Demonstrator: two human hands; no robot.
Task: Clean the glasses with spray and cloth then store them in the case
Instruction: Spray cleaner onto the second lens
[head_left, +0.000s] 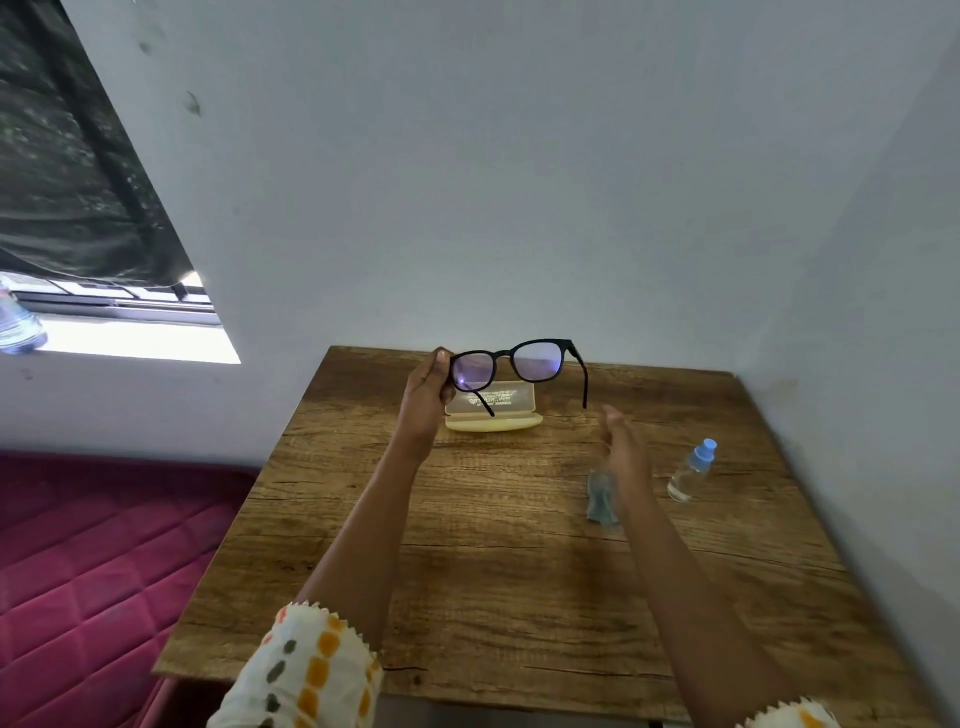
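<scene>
- The left hand (426, 395) pinches the glasses (511, 364) at one lens corner, arms unfolded, raised above the table (467, 571).
- The right hand (621, 447) holds nothing, its fingers loose and nearly straight. The cloth (600, 499) lies just under its wrist, and the spray bottle (693, 470) stands past its outer side.
- The case (493, 410) lies open just behind the left fingers.
- Storing looks still to do; I cannot tell whether the lenses are clean.
- The wooden table stands in a pale-walled corner, with a red quilted mattress (104, 545) off to the left.
</scene>
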